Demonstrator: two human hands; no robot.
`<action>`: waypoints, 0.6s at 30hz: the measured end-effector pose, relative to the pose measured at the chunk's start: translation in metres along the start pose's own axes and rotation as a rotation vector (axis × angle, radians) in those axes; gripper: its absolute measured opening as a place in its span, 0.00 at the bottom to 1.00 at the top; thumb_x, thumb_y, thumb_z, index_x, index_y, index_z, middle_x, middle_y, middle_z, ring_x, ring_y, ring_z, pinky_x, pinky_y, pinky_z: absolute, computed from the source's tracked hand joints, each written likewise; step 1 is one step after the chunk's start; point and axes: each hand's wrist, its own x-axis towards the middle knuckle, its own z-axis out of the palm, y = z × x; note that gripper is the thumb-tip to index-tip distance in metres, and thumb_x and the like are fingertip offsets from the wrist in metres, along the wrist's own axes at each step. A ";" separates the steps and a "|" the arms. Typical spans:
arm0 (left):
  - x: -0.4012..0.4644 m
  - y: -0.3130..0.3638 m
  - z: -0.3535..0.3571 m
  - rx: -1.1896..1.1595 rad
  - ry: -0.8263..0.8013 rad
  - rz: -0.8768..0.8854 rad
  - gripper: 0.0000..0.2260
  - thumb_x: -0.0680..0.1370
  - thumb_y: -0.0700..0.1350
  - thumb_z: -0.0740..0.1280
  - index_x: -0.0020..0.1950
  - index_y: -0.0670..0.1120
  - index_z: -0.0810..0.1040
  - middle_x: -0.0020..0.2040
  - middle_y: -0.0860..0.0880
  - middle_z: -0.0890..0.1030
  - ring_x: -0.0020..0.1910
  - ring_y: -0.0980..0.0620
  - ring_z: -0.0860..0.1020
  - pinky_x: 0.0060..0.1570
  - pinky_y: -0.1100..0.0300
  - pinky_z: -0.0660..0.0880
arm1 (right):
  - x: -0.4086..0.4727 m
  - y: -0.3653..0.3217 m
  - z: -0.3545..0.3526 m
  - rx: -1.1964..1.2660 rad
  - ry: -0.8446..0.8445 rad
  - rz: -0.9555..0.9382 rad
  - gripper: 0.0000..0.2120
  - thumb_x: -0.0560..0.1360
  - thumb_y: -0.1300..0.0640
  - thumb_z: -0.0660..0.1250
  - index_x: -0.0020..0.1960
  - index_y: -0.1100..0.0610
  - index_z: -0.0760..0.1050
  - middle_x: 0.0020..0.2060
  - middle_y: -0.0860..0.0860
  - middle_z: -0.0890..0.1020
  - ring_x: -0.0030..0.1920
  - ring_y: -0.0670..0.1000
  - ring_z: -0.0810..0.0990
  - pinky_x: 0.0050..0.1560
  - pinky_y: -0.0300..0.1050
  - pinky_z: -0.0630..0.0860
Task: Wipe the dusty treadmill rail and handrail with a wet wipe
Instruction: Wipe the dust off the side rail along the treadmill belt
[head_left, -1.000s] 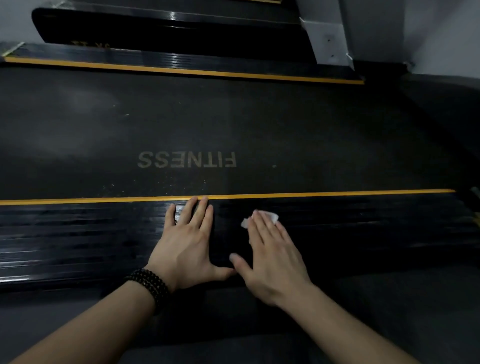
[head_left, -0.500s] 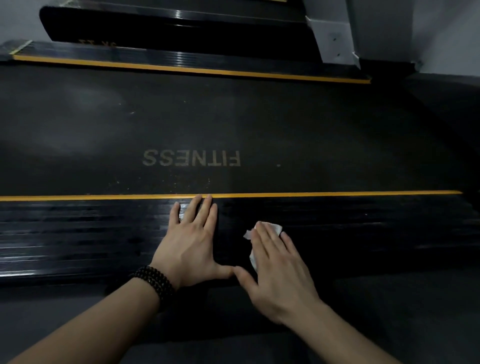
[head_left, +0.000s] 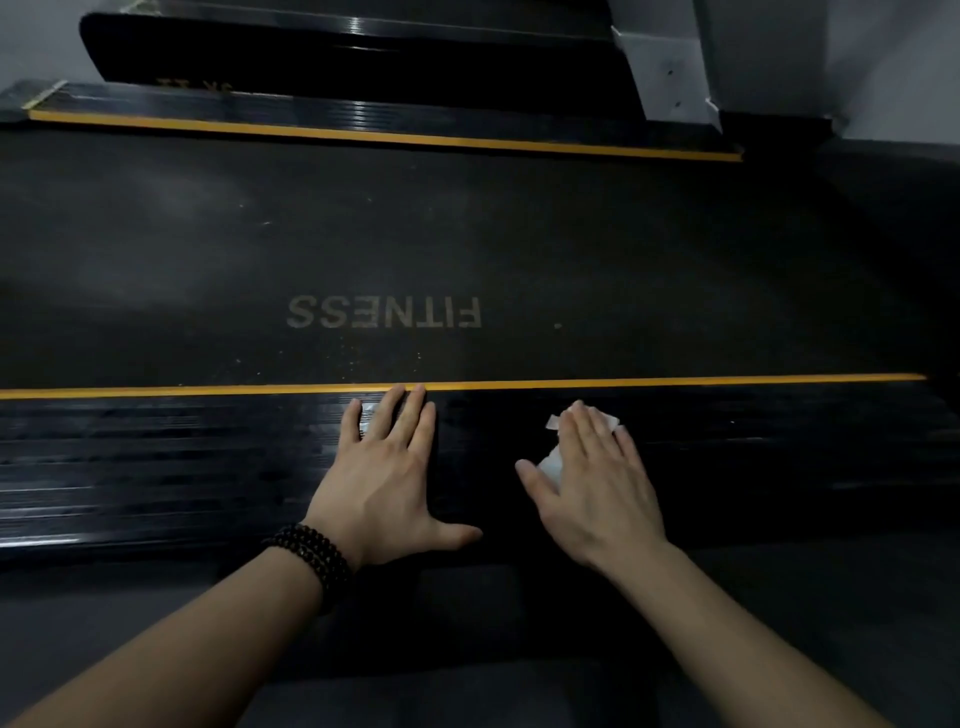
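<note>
While the left hand (head_left: 382, 480) lies flat and empty on the near treadmill rail (head_left: 156, 457), the right hand (head_left: 597, 478), fingers straight, presses the wet wipe (head_left: 553, 457) beside it, the rail's unwiped length running rightward.

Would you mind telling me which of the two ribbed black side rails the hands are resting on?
The near rail, below the "FITNESS" belt. The left hand and right hand, pressing the wet wipe, lie flat on it; the far rail is untouched.
</note>
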 end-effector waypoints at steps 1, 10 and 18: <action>0.000 0.000 0.000 0.002 -0.003 -0.001 0.64 0.61 0.85 0.50 0.83 0.43 0.44 0.83 0.46 0.40 0.81 0.47 0.36 0.78 0.38 0.38 | -0.001 -0.008 0.000 0.020 0.005 -0.011 0.50 0.68 0.28 0.32 0.82 0.57 0.44 0.81 0.51 0.45 0.80 0.47 0.40 0.78 0.47 0.37; 0.000 0.000 0.001 0.013 -0.009 -0.008 0.64 0.61 0.86 0.50 0.83 0.43 0.43 0.83 0.46 0.40 0.81 0.47 0.35 0.78 0.38 0.38 | 0.000 0.000 0.001 -0.012 0.004 -0.047 0.47 0.70 0.29 0.33 0.82 0.55 0.47 0.81 0.49 0.48 0.80 0.46 0.43 0.78 0.49 0.38; 0.001 -0.001 0.003 0.019 0.007 0.021 0.59 0.62 0.86 0.49 0.83 0.53 0.42 0.83 0.45 0.40 0.81 0.45 0.36 0.77 0.37 0.39 | -0.033 -0.021 0.004 0.010 -0.058 -0.186 0.45 0.72 0.29 0.37 0.82 0.53 0.43 0.81 0.48 0.43 0.79 0.45 0.37 0.78 0.49 0.36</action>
